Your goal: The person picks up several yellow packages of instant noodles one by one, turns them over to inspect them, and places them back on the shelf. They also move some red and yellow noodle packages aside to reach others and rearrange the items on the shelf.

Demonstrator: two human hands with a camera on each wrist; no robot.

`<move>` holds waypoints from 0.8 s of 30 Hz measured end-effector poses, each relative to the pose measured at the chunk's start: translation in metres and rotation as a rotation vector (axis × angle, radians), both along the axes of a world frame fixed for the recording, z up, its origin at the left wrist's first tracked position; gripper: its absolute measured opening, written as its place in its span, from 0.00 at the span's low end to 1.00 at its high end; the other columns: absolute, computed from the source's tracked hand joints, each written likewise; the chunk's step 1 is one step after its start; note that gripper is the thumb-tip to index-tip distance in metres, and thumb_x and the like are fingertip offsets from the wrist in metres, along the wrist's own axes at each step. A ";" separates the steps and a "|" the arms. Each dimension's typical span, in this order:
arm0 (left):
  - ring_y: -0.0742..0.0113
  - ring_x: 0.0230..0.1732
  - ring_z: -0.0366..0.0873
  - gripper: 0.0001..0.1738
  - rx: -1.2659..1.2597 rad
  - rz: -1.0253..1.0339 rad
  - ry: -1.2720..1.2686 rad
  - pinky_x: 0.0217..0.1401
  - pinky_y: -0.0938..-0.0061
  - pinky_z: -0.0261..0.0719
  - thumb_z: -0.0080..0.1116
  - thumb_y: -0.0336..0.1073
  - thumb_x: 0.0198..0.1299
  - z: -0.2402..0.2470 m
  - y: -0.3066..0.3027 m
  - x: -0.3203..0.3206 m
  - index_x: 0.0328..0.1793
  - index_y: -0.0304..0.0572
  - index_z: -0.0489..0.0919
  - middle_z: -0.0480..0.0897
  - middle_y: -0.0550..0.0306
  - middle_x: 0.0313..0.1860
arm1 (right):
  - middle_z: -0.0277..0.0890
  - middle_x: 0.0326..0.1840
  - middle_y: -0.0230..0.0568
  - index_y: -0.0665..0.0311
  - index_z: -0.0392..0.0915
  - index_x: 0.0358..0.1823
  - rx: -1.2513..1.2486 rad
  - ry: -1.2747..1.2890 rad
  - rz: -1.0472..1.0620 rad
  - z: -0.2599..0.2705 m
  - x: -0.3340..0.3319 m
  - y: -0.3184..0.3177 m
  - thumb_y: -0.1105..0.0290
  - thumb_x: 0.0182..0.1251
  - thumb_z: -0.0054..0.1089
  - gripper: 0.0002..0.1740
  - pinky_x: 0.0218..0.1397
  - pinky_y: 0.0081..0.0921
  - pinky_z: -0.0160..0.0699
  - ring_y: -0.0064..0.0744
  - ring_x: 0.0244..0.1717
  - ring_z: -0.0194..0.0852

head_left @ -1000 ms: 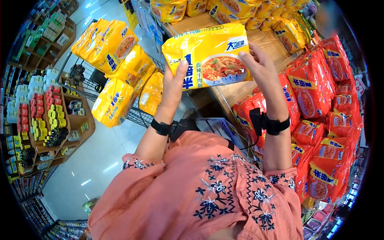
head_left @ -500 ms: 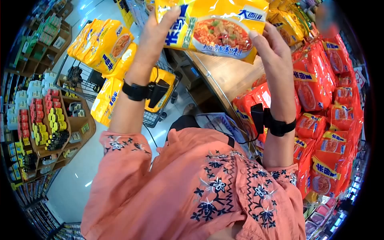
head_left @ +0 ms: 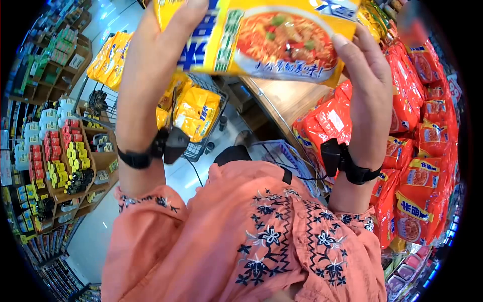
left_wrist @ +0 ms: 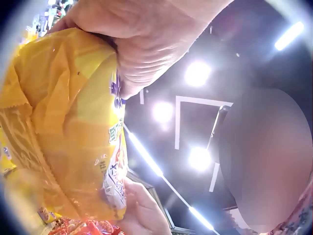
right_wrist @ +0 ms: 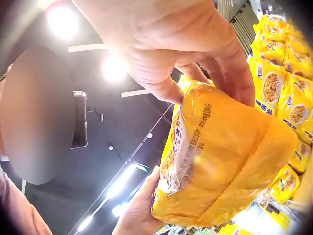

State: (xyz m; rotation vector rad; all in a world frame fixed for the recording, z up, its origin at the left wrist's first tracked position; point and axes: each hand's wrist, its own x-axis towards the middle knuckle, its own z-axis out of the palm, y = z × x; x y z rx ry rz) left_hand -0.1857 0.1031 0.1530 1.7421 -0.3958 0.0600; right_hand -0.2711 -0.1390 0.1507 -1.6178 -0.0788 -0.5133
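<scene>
A yellow multipack of instant noodles (head_left: 282, 48) is held up in front of the chest, its face with the noodle-bowl picture turned to the head camera. My left hand (head_left: 163, 43) grips its left end, thumb over the printed face. At the other end my right hand (head_left: 370, 63) grips the lower right corner, thumb in front and fingers behind. The left wrist view shows the pack's creased, sealed side (left_wrist: 68, 132). In the right wrist view, printed lines run along the pack's other side (right_wrist: 225, 152), with the right hand's fingers (right_wrist: 230, 73) over the top.
A shopping cart (head_left: 193, 151) with several yellow noodle packs (head_left: 198, 113) stands at the left. On the right, red noodle packs (head_left: 420, 181) are piled beside a wooden display table (head_left: 274, 100). Shelves of jars and bottles (head_left: 75, 166) line the far left.
Both hands have raised the noodle pack and brought it closer to the head camera, so it looks larger and its top edge leaves the view. The grip stays at both ends.
</scene>
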 end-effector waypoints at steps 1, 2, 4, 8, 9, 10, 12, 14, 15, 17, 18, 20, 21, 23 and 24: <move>0.81 0.40 0.82 0.27 -0.056 -0.017 0.052 0.43 0.82 0.80 0.59 0.52 0.69 -0.008 0.005 -0.010 0.62 0.36 0.76 0.85 0.62 0.45 | 0.81 0.53 0.37 0.72 0.75 0.60 -0.050 0.035 0.048 -0.003 0.003 -0.003 0.68 0.74 0.57 0.19 0.59 0.19 0.72 0.18 0.52 0.76; 0.80 0.43 0.82 0.27 -0.112 -0.030 0.100 0.47 0.80 0.81 0.61 0.49 0.69 -0.014 0.010 -0.020 0.62 0.35 0.74 0.84 0.60 0.47 | 0.81 0.53 0.36 0.72 0.75 0.60 -0.029 0.050 0.095 -0.008 0.007 -0.001 0.68 0.74 0.57 0.19 0.58 0.19 0.73 0.18 0.52 0.76; 0.77 0.46 0.82 0.27 -0.138 0.108 0.126 0.48 0.80 0.80 0.60 0.45 0.71 -0.029 0.018 -0.042 0.67 0.34 0.69 0.83 0.56 0.52 | 0.81 0.52 0.35 0.72 0.75 0.60 0.016 0.078 0.194 -0.024 0.016 0.006 0.68 0.74 0.57 0.19 0.57 0.18 0.73 0.18 0.51 0.77; 0.75 0.51 0.79 0.28 -0.010 0.403 0.286 0.53 0.80 0.77 0.57 0.42 0.72 -0.056 0.061 -0.104 0.70 0.32 0.67 0.81 0.54 0.57 | 0.81 0.45 0.34 0.71 0.76 0.58 -0.034 0.172 0.450 -0.053 0.027 0.040 0.67 0.71 0.58 0.19 0.50 0.21 0.77 0.20 0.45 0.78; 0.75 0.51 0.78 0.28 0.024 0.457 0.285 0.54 0.80 0.77 0.57 0.42 0.72 -0.056 0.070 -0.120 0.70 0.32 0.67 0.80 0.54 0.57 | 0.82 0.43 0.36 0.72 0.76 0.56 -0.116 0.170 0.479 -0.059 0.030 0.049 0.65 0.70 0.60 0.20 0.48 0.25 0.79 0.24 0.43 0.79; 0.75 0.52 0.78 0.27 0.061 0.508 0.284 0.55 0.79 0.76 0.56 0.42 0.72 -0.055 0.078 -0.136 0.70 0.32 0.67 0.80 0.54 0.57 | 0.82 0.41 0.39 0.72 0.77 0.54 -0.094 0.189 0.509 -0.063 0.029 0.063 0.64 0.69 0.59 0.20 0.47 0.27 0.80 0.24 0.42 0.79; 0.74 0.52 0.78 0.28 0.118 0.570 0.257 0.56 0.78 0.76 0.56 0.43 0.72 -0.052 0.099 -0.165 0.71 0.32 0.67 0.80 0.54 0.57 | 0.81 0.38 0.44 0.71 0.77 0.51 -0.173 0.212 0.606 -0.066 0.029 0.087 0.62 0.67 0.59 0.19 0.46 0.28 0.80 0.26 0.40 0.80; 0.73 0.52 0.79 0.29 0.164 0.664 0.335 0.55 0.77 0.77 0.54 0.44 0.73 -0.051 0.127 -0.196 0.72 0.32 0.68 0.80 0.54 0.58 | 0.80 0.42 0.36 0.69 0.75 0.59 -0.176 0.277 0.766 -0.078 0.029 0.111 0.64 0.71 0.59 0.21 0.48 0.21 0.76 0.18 0.42 0.74; 0.72 0.52 0.80 0.29 0.168 0.708 0.291 0.55 0.77 0.77 0.54 0.46 0.73 -0.050 0.127 -0.206 0.72 0.33 0.67 0.80 0.54 0.59 | 0.80 0.42 0.38 0.69 0.74 0.59 -0.146 0.252 0.795 -0.086 0.027 0.124 0.65 0.70 0.59 0.21 0.48 0.23 0.77 0.20 0.43 0.76; 0.71 0.52 0.80 0.30 0.165 0.743 0.283 0.56 0.77 0.77 0.55 0.47 0.73 -0.060 0.133 -0.215 0.71 0.33 0.67 0.80 0.53 0.59 | 0.81 0.44 0.40 0.70 0.74 0.60 -0.138 0.284 0.825 -0.096 0.026 0.142 0.65 0.69 0.59 0.22 0.51 0.24 0.78 0.24 0.45 0.78; 0.71 0.53 0.80 0.30 0.165 0.763 0.280 0.56 0.77 0.77 0.55 0.47 0.73 -0.067 0.137 -0.217 0.71 0.33 0.67 0.80 0.53 0.59 | 0.81 0.44 0.41 0.69 0.73 0.60 -0.091 0.280 0.838 -0.108 0.027 0.149 0.66 0.68 0.59 0.22 0.52 0.24 0.78 0.25 0.45 0.79; 0.71 0.54 0.79 0.29 0.167 0.773 0.303 0.58 0.74 0.77 0.57 0.45 0.72 -0.098 0.146 -0.211 0.71 0.34 0.67 0.80 0.53 0.58 | 0.82 0.44 0.52 0.68 0.74 0.57 -0.107 0.323 0.795 -0.127 0.035 0.152 0.64 0.64 0.59 0.23 0.51 0.33 0.79 0.42 0.46 0.82; 0.70 0.54 0.78 0.29 0.088 0.741 0.268 0.58 0.74 0.77 0.59 0.43 0.71 -0.114 0.142 -0.203 0.71 0.35 0.67 0.79 0.53 0.59 | 0.83 0.44 0.57 0.68 0.74 0.56 -0.116 0.346 0.772 -0.136 0.041 0.152 0.63 0.62 0.58 0.23 0.51 0.38 0.80 0.50 0.47 0.84; 0.69 0.56 0.77 0.28 -0.031 0.679 0.238 0.59 0.74 0.77 0.62 0.38 0.69 -0.145 0.127 -0.182 0.70 0.35 0.67 0.78 0.52 0.60 | 0.83 0.44 0.56 0.66 0.73 0.58 -0.190 0.335 0.691 -0.154 0.054 0.145 0.64 0.61 0.59 0.24 0.51 0.37 0.80 0.49 0.47 0.84; 0.69 0.57 0.76 0.28 -0.070 0.652 0.240 0.60 0.73 0.76 0.62 0.35 0.68 -0.161 0.122 -0.171 0.70 0.35 0.66 0.77 0.52 0.60 | 0.83 0.44 0.56 0.65 0.73 0.58 -0.230 0.328 0.651 -0.162 0.062 0.140 0.65 0.61 0.60 0.24 0.50 0.36 0.80 0.49 0.47 0.85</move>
